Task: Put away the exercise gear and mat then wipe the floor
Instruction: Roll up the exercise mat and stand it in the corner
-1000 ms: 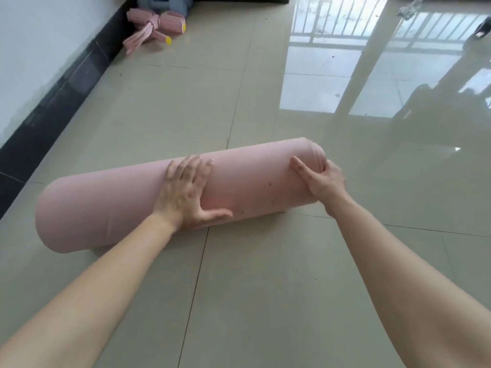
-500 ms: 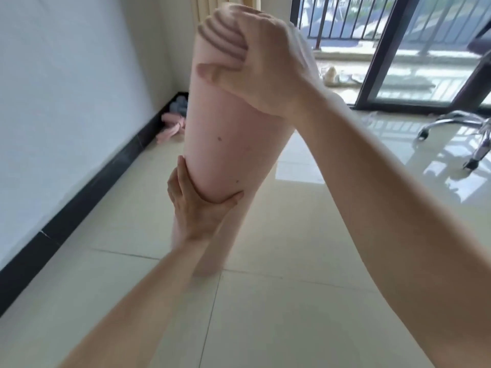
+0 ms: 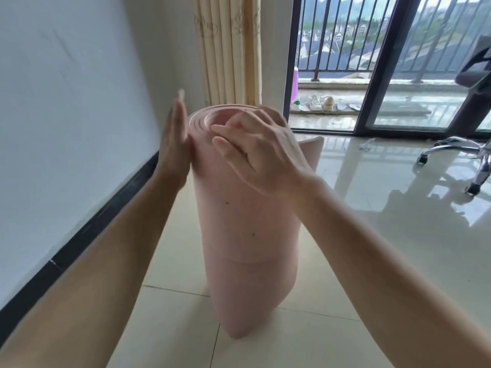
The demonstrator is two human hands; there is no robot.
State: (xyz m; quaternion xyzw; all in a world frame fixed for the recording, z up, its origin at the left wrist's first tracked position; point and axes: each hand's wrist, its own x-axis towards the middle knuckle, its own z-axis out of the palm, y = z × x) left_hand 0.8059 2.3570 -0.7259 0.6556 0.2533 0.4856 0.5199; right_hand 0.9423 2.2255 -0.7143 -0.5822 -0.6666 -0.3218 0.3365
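The rolled pink exercise mat (image 3: 247,235) stands upright on end on the tiled floor (image 3: 372,235), its spiral top end facing me. My left hand (image 3: 174,144) lies flat with straight fingers against the roll's upper left side. My right hand (image 3: 260,152) rests over the top rim on the right, fingers relaxed and reaching onto the spiral end; it is motion-blurred. A loose flap of the mat's outer edge sticks out behind the roll at the right.
A white wall with a black skirting board (image 3: 93,229) runs along the left. Cream curtains (image 3: 228,49) hang behind the mat. Sliding glass doors (image 3: 372,65) open onto a balcony with shoes. An office chair (image 3: 467,128) on castors stands at the right.
The mat went from lying on the floor to tilted up, and now stands vertical. My left hand moved from the roll's middle up to its top; my right hand slid from capping the end to the rim.
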